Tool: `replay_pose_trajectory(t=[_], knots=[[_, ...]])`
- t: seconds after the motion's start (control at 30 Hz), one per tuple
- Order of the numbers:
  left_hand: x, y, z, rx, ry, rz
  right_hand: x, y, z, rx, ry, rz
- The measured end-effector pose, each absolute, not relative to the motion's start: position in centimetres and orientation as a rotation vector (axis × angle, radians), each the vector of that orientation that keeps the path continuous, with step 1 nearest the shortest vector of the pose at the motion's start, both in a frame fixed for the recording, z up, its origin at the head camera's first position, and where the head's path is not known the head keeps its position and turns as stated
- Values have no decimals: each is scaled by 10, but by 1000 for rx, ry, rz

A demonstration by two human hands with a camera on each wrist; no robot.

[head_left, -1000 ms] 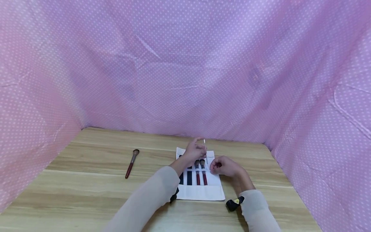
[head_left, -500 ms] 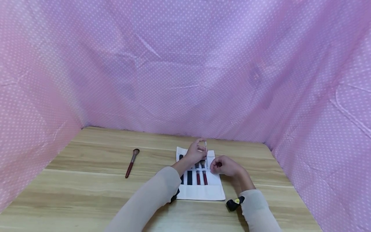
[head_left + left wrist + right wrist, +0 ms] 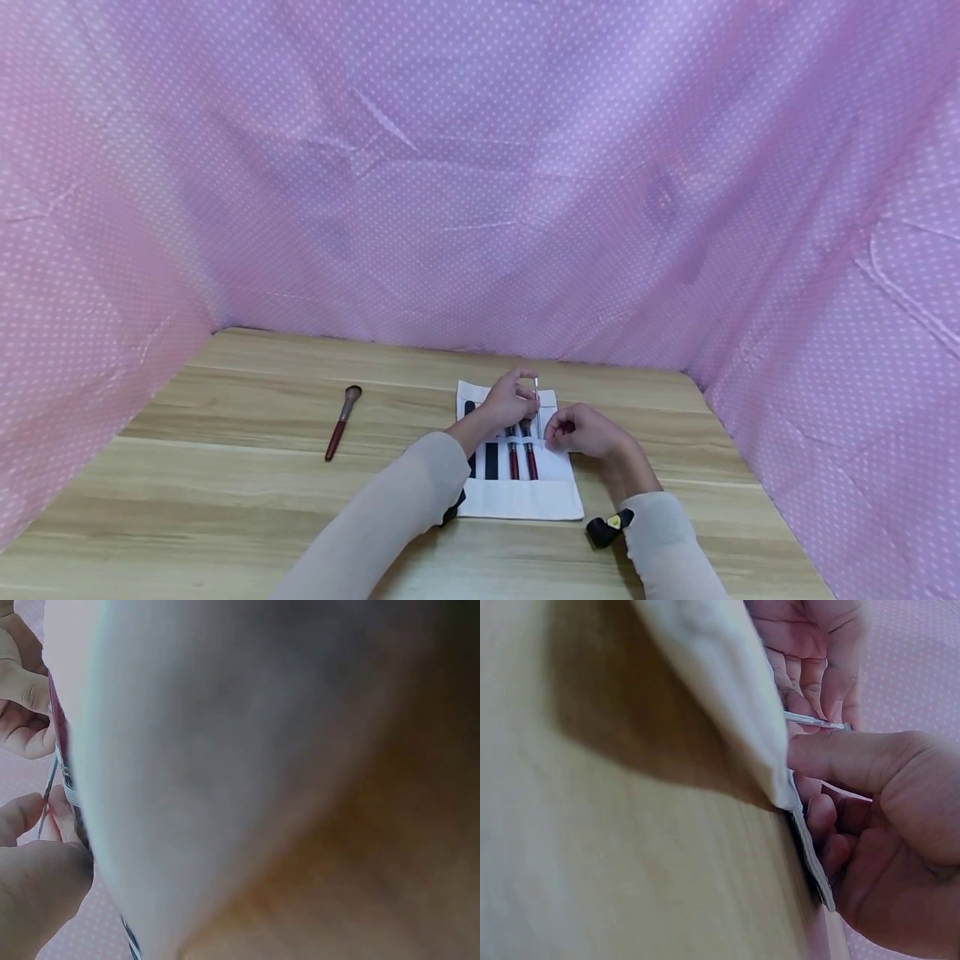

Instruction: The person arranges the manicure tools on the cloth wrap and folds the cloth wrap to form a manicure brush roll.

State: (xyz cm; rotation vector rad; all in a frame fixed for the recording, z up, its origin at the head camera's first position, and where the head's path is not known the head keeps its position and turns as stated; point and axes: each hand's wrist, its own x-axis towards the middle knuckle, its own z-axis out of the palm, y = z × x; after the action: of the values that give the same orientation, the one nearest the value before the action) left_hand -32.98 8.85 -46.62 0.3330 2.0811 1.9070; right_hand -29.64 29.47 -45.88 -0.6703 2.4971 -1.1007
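Observation:
My left hand [image 3: 510,402] pinches a thin silver stick [image 3: 537,400] over the right part of a white fabric brush roll [image 3: 517,500]. The stick points down toward the roll's elastic band. Beside it, my right hand [image 3: 588,431] grips the roll's right edge, with thumb and curled fingers around the fabric [image 3: 720,697] in the right wrist view. Two makeup brushes [image 3: 531,462] with dark red handles sit under the band. Left of them lie two flat black strips [image 3: 491,461], partly hidden by my left arm. The left wrist view is mostly blurred fabric.
Another makeup brush [image 3: 342,423] with a red handle lies apart on the wooden table [image 3: 225,467], to the left. Pink dotted cloth [image 3: 480,208] hangs around the table's back and sides. Black wrist devices [image 3: 603,530] are worn near the sleeves.
My left hand has moved slightly down and right, bringing the silver stick lower toward the band. The right hand has stayed at the roll's edge.

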Motion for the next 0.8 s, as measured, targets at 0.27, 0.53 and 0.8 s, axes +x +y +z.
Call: replay_pose_trajectory(t=[0.27, 0.53, 0.8], knots=[[-329, 86, -467, 299, 2203, 1791, -295, 294, -458, -665, 2489, -1112], [-329, 84, -468, 346, 2253, 1738, -295, 295, -459, -661, 2485, -1125], [-328, 83, -467, 380, 2293, 1708, -295, 296, -458, -664, 2481, -1117]])
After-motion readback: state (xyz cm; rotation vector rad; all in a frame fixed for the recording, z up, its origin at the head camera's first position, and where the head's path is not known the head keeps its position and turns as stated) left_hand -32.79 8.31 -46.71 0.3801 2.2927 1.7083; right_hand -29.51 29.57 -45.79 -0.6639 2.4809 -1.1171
